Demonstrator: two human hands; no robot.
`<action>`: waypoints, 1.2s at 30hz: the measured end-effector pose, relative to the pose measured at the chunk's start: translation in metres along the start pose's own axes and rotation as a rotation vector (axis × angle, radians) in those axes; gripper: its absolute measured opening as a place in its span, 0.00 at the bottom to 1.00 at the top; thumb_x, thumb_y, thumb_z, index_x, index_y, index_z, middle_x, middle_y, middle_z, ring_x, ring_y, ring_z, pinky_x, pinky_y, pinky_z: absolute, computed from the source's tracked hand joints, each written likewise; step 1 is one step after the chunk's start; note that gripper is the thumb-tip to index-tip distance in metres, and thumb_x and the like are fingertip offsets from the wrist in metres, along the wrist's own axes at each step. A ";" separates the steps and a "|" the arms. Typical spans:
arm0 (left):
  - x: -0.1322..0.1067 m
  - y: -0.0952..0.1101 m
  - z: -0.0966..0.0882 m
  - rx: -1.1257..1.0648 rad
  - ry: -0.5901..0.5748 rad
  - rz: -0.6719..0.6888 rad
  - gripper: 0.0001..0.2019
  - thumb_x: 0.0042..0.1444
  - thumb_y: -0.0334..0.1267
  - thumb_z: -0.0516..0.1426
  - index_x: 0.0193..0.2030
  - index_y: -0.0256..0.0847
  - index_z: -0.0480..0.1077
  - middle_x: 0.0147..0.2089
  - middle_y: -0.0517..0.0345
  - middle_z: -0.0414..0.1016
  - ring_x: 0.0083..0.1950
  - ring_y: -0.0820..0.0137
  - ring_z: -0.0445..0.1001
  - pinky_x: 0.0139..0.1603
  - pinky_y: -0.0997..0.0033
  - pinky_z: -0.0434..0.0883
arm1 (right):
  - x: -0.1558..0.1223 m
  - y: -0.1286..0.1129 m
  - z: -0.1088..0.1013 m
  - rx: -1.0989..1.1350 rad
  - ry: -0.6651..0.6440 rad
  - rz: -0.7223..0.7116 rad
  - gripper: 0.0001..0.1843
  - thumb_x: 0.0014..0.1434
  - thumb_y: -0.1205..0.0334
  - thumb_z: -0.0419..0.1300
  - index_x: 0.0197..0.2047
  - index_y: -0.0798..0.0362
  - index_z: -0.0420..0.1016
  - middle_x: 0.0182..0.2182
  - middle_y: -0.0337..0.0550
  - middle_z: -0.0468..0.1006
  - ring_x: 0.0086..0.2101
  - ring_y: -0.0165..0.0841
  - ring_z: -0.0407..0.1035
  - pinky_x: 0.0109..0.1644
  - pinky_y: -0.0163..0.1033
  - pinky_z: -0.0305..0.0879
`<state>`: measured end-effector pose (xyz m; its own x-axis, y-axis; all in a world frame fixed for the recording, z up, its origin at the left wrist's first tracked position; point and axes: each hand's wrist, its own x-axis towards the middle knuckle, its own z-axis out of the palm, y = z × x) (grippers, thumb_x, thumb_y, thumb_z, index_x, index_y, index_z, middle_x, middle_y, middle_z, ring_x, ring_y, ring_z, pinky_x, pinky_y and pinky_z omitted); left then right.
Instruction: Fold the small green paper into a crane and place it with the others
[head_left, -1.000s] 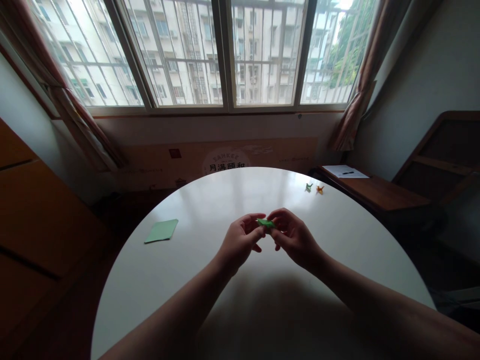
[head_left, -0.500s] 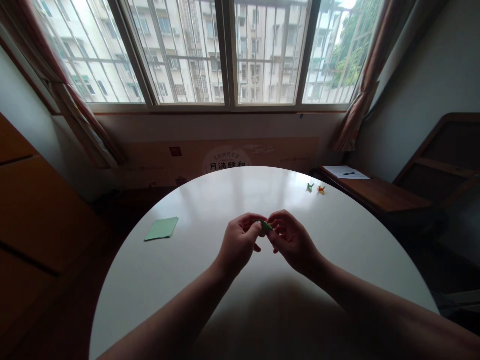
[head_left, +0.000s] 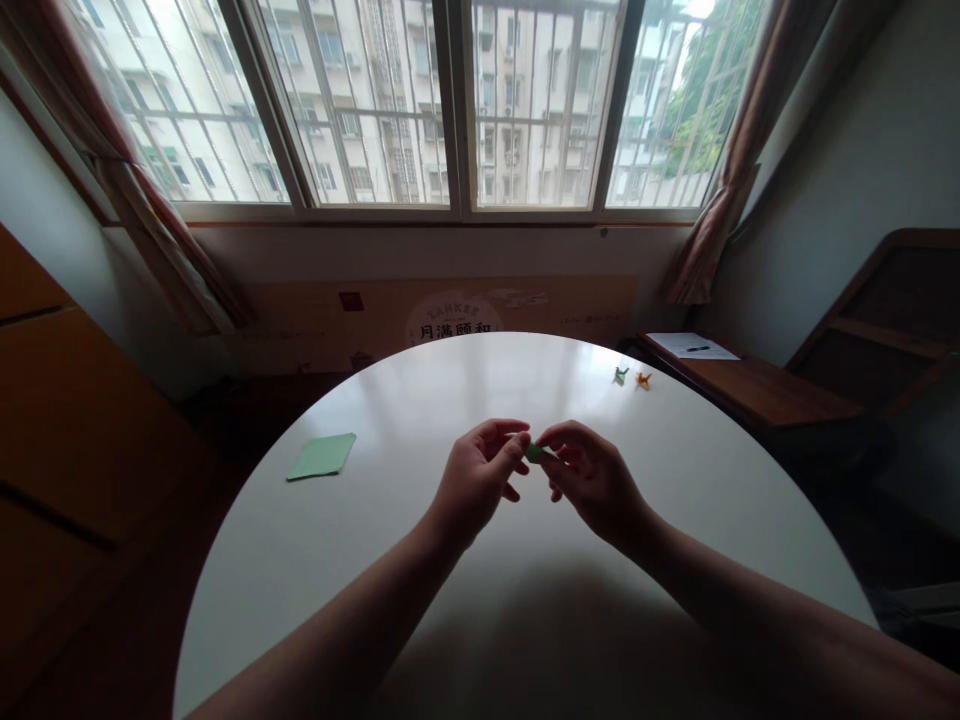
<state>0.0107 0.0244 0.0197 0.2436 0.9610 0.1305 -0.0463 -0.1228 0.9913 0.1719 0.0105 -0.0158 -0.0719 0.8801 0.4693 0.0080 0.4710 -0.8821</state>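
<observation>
A small folded green paper piece point(head_left: 533, 452) is pinched between both hands above the middle of a round white table point(head_left: 375, 560). My left hand point(head_left: 477, 483) closes thumb and forefinger on its left end. My right hand point(head_left: 589, 478) pinches its right end, the other fingers curled. Most of the paper is hidden by the fingertips. A flat stack of light green paper point(head_left: 323, 455) lies on the table to the left, well away from both hands.
Two tiny folded paper figures, one green point(head_left: 619, 375) and one orange point(head_left: 643, 379), stand near the table's far right edge. A wooden side table point(head_left: 757, 385) with a white sheet and pen point(head_left: 691, 346) is at right. Windows and curtains lie beyond; a wooden cabinet stands at left.
The green piece looked longer and flatter a second ago; now only a small bit shows between the fingertips. Both hands stayed nearly in place, with fingers shifting on the paper.
</observation>
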 end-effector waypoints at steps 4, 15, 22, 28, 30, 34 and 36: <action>0.003 -0.004 -0.002 0.006 0.000 -0.004 0.14 0.53 0.42 0.63 0.41 0.32 0.75 0.29 0.54 0.75 0.31 0.69 0.74 0.20 0.78 0.71 | 0.000 -0.003 0.000 -0.026 -0.008 0.008 0.04 0.58 0.66 0.62 0.38 0.51 0.76 0.29 0.38 0.76 0.25 0.29 0.69 0.22 0.34 0.70; 0.003 -0.003 -0.010 0.204 0.010 0.189 0.08 0.53 0.34 0.59 0.39 0.35 0.77 0.32 0.54 0.79 0.31 0.69 0.76 0.21 0.77 0.72 | 0.004 -0.005 0.000 0.187 -0.021 0.176 0.15 0.58 0.51 0.67 0.42 0.51 0.71 0.31 0.38 0.76 0.24 0.30 0.71 0.19 0.33 0.68; 0.002 -0.003 -0.013 0.208 0.000 0.187 0.12 0.54 0.36 0.60 0.45 0.35 0.75 0.32 0.54 0.79 0.32 0.68 0.76 0.22 0.76 0.73 | 0.007 -0.007 -0.002 0.200 -0.059 0.347 0.17 0.56 0.49 0.68 0.37 0.55 0.77 0.32 0.44 0.79 0.26 0.31 0.73 0.21 0.32 0.68; 0.006 -0.006 -0.011 0.088 -0.054 0.039 0.18 0.52 0.43 0.66 0.45 0.34 0.74 0.32 0.53 0.79 0.30 0.69 0.75 0.21 0.76 0.72 | 0.006 -0.007 -0.002 0.188 -0.035 0.330 0.17 0.55 0.49 0.70 0.36 0.55 0.78 0.29 0.44 0.80 0.26 0.32 0.73 0.21 0.32 0.68; 0.006 -0.005 -0.010 0.055 -0.045 -0.026 0.15 0.50 0.43 0.66 0.40 0.33 0.76 0.30 0.53 0.78 0.30 0.70 0.73 0.21 0.78 0.70 | 0.006 -0.008 -0.002 0.179 -0.035 0.313 0.17 0.54 0.50 0.71 0.36 0.55 0.79 0.29 0.44 0.80 0.26 0.32 0.73 0.21 0.33 0.68; 0.005 -0.002 -0.010 -0.029 0.009 -0.103 0.12 0.48 0.42 0.67 0.35 0.34 0.77 0.28 0.55 0.76 0.30 0.72 0.70 0.21 0.80 0.68 | 0.006 -0.008 -0.002 0.196 -0.056 0.312 0.17 0.52 0.51 0.72 0.38 0.55 0.79 0.31 0.44 0.81 0.26 0.32 0.74 0.21 0.33 0.68; 0.005 -0.001 -0.011 -0.033 0.015 -0.106 0.12 0.48 0.42 0.68 0.34 0.35 0.77 0.28 0.55 0.76 0.31 0.72 0.70 0.22 0.80 0.68 | 0.006 -0.008 -0.003 0.194 -0.078 0.339 0.18 0.54 0.50 0.71 0.40 0.55 0.79 0.33 0.45 0.81 0.27 0.33 0.75 0.21 0.32 0.68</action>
<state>0.0017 0.0323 0.0190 0.2348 0.9717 0.0247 -0.0532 -0.0125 0.9985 0.1746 0.0119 -0.0061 -0.1731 0.9731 0.1519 -0.1434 0.1277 -0.9814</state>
